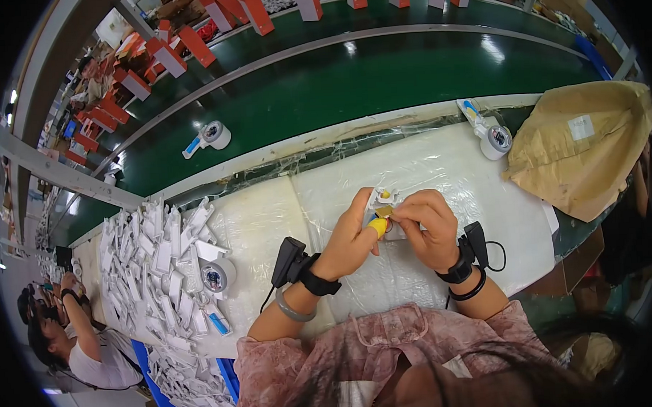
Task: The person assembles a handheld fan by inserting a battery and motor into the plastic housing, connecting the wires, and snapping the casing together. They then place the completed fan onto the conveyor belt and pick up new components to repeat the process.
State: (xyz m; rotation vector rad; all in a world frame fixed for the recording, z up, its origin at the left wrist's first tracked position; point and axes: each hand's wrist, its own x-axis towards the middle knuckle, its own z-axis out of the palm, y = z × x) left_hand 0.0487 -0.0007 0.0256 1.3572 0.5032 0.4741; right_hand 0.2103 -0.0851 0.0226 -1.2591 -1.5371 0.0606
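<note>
My left hand [351, 235] is closed around a small white plastic part [374, 198], held just above the work table. A yellow covering [378, 226] wraps its thumb tip. The fingers of my right hand [430, 224] pinch a small brown-gold piece [384, 211] against that part. A bit of blue shows beside the thumb; the fingers hide most of the part. To the left lies a heap of white plastic shells [153, 244], with a round white-grey device [214, 277] at its edge, its handle showing a blue cylinder.
Beyond the plastic-covered table [268, 213] runs a green conveyor belt [320, 80] carrying a similar device [216, 135]. Another device [495, 142] lies at the table's far right, beside a brown paper bag [582, 152]. Orange-and-white boxes [257, 14] line the far side. A blue crate [147, 360] holds shells; a co-worker [92, 352] sits left.
</note>
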